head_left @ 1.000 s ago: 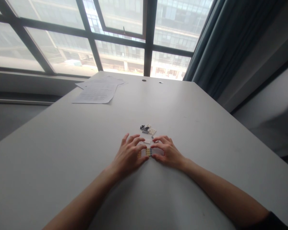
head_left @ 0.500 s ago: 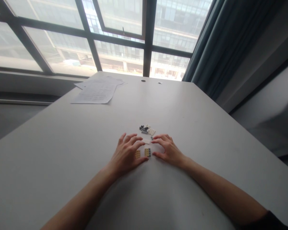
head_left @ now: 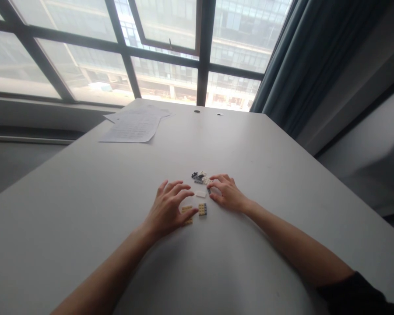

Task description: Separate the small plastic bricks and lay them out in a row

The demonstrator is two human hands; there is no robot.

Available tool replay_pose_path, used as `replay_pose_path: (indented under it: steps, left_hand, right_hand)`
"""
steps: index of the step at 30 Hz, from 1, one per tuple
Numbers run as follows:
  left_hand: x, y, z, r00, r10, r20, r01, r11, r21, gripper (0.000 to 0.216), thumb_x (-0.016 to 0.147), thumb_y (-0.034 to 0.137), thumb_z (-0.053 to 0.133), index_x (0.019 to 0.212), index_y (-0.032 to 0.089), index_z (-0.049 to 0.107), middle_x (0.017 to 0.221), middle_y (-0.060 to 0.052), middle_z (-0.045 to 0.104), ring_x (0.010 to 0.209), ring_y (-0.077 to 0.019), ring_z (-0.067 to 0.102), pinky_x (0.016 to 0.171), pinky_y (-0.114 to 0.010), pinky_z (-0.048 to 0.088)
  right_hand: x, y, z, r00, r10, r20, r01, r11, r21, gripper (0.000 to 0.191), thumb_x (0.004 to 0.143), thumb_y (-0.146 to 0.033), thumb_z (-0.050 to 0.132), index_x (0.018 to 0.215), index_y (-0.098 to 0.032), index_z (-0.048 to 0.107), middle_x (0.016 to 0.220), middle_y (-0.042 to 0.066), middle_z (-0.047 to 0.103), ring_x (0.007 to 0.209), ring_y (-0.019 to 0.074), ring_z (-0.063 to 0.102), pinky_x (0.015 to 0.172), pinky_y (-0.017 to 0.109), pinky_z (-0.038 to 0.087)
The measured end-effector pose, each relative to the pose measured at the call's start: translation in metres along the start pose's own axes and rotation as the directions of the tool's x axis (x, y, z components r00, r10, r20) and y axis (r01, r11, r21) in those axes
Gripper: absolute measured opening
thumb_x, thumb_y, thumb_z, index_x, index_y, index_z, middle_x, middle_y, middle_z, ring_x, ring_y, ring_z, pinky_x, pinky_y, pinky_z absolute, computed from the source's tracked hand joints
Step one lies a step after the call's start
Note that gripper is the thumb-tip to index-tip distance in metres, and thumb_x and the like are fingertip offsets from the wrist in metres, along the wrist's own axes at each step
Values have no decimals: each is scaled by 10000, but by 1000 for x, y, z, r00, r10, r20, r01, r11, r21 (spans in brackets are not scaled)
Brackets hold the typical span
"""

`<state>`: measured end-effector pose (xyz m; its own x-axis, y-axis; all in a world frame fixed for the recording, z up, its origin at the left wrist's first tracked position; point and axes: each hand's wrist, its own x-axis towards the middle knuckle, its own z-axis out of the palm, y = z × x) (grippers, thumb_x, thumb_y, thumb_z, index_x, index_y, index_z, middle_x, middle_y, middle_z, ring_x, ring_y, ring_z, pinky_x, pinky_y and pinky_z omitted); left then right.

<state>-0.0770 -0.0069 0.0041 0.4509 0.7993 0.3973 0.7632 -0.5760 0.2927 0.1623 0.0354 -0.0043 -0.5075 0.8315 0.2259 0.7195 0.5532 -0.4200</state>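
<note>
My left hand (head_left: 167, 205) hovers with its fingers spread and nothing in it. Below its palm and thumb lies a tan toy brick plate (head_left: 187, 207), partly covered. Just right of the thumb tip sits a tan and grey brick piece (head_left: 202, 209), studs up. A smooth white piece (head_left: 201, 194) lies between the two hands. My right hand (head_left: 226, 192) has its thumb and index finger on either side of a small grey brick (head_left: 209, 190), in a pinch. Its other fingertips are beside a white studded plate (head_left: 206, 180).
A small heap of black and grey brick pieces (head_left: 198, 177) lies just beyond my hands. Printed paper sheets (head_left: 131, 127) rest at the far left of the white table (head_left: 249, 148). Windows and a dark curtain (head_left: 292, 65) stand behind.
My right hand has moved slightly forward, and its thumb has come up to the small grey brick. My left hand has shifted a little left, uncovering more of the white piece and tan plate.
</note>
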Motion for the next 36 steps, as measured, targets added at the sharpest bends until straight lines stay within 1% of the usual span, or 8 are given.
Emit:
replay_pose_path:
  steps: [2, 5, 7, 9, 13, 18, 29, 36]
  left_hand:
    - [0, -1, -1, 1000, -4, -8, 4, 1000, 5, 314, 793, 486, 603, 992, 247, 647, 1156, -70, 648, 1198, -298, 496, 1085, -560, 215]
    - [0, -2, -1, 1000, -11, -17, 11, 1000, 1, 313, 796, 481, 601, 993, 242, 644, 1157, -73, 646, 1203, -297, 491, 1083, -556, 218]
    - [0, -3, -1, 1000, -6, -6, 6, 1000, -8, 308, 791, 470, 608, 998, 244, 643, 1160, -72, 644, 1206, -299, 486, 1081, -560, 216]
    - [0, -2, 0, 1000, 16, 21, -16, 1000, -13, 298, 782, 452, 621, 998, 249, 642, 1166, -67, 641, 1212, -300, 479, 1081, -566, 210]
    - [0, 2, 2, 996, 60, 65, -60, 998, -3, 257, 760, 415, 642, 965, 261, 654, 1173, -55, 637, 1221, -307, 465, 1088, -577, 185]
    - [-1, 4, 5, 994, 82, 68, -82, 997, 5, 239, 765, 408, 634, 959, 271, 669, 1181, -46, 632, 1232, -310, 455, 1096, -581, 166]
    - [-1, 6, 6, 993, 88, 82, -90, 996, 15, 299, 762, 416, 637, 1014, 257, 665, 1199, -60, 624, 1234, -317, 450, 1096, -590, 173]
    - [5, 15, 10, 992, 83, 94, -85, 996, 19, 354, 763, 449, 646, 1067, 267, 650, 1218, -60, 614, 1251, -327, 427, 1096, -593, 168]
  right_hand:
    - [0, 0, -1, 1000, 5, -17, -4, 999, 38, 235, 812, -229, 638, 1044, -258, 648, 1262, 68, 549, 1223, 255, 404, 1024, 482, 309]
    - [-6, -2, -6, 998, 20, -57, -11, 987, 157, 237, 827, -249, 628, 1064, -251, 639, 1250, 68, 553, 1223, 236, 421, 1046, 460, 302]
    - [-14, -4, -8, 998, 36, -54, -22, 972, 235, 227, 831, -264, 628, 1057, -246, 642, 1238, 72, 559, 1214, 231, 439, 1043, 446, 315]
    - [-23, -9, -10, 999, 40, -37, -29, 966, 259, 222, 821, -265, 644, 1042, -243, 645, 1236, 73, 560, 1206, 232, 447, 1035, 438, 327]
    - [-38, -18, -5, 1000, 8, -18, -5, 987, 160, 239, 804, -261, 671, 1041, -251, 636, 1261, 66, 543, 1218, 240, 414, 1033, 450, 319]
    - [-40, -24, 3, 1000, -14, 0, 13, 996, 93, 269, 772, -271, 714, 1027, -245, 635, 1274, 65, 531, 1225, 255, 388, 1014, 449, 325]
    - [-42, -22, 3, 1000, -1, 11, 0, 996, 89, 280, 761, -277, 718, 1027, -241, 639, 1268, 61, 530, 1213, 252, 393, 1011, 439, 321]
    - [-43, -18, 3, 1000, 14, 3, -15, 996, 85, 281, 762, -301, 712, 1029, -249, 638, 1271, 56, 526, 1224, 245, 386, 1028, 439, 305]
